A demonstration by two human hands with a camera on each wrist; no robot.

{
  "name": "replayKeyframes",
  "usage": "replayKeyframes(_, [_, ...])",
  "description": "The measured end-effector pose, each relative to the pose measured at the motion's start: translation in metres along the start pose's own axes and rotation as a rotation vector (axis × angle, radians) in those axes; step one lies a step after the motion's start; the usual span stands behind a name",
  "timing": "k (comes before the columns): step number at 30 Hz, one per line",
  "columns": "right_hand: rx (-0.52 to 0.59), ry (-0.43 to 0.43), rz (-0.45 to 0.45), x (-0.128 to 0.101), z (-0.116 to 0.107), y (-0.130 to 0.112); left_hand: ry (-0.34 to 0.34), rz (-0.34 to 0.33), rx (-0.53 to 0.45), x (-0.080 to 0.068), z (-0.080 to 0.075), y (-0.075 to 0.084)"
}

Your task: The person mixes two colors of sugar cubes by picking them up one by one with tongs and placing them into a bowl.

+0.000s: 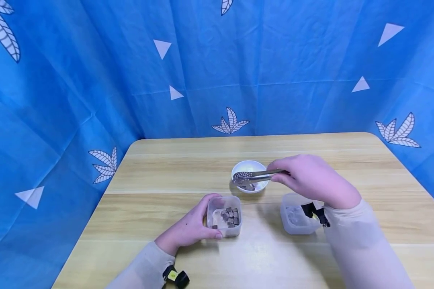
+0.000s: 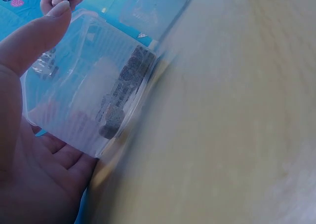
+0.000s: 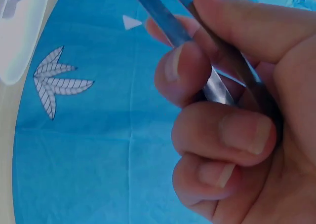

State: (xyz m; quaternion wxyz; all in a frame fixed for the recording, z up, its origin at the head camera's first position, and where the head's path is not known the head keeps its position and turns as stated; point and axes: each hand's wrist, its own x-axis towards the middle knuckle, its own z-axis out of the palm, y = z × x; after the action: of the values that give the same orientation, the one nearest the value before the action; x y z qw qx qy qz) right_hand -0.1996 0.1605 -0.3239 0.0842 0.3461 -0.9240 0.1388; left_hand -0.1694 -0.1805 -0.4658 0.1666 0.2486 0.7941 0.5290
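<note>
My left hand (image 1: 192, 225) grips the side of a clear plastic container (image 1: 234, 233) standing on the table, thumb at the front and fingers behind. Small dark brown cubes (image 1: 230, 214) lie in it, mostly toward its right side; the left wrist view shows them through the container's wall (image 2: 74, 98). With fingers curled round their arms, my right hand (image 1: 307, 176) holds metal tongs (image 1: 263, 173). The tongs' perforated heads hang over a white bowl (image 1: 248, 164), slightly apart, with dark pieces (image 1: 250, 187) in the bowl below them. Between the heads I cannot tell whether anything is held.
A second clear plastic container (image 1: 288, 229) stands under my right forearm, partly hidden by the wrist camera strap (image 1: 315, 213). The light wooden table (image 1: 173, 164) ends at a blue patterned cloth (image 1: 202, 108) at the back and sides.
</note>
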Motion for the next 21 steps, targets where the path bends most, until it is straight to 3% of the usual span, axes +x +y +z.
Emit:
replayKeyframes(11, [-0.043, -0.067, 0.112, 0.003, 0.004, 0.011, 0.01, -0.016, 0.009, -0.002, 0.0, 0.0])
replayKeyframes(21, [-0.015, -0.083, 0.114, 0.0, -0.004, 0.008, 0.002, -0.016, -0.018, -0.001, -0.001, 0.001])
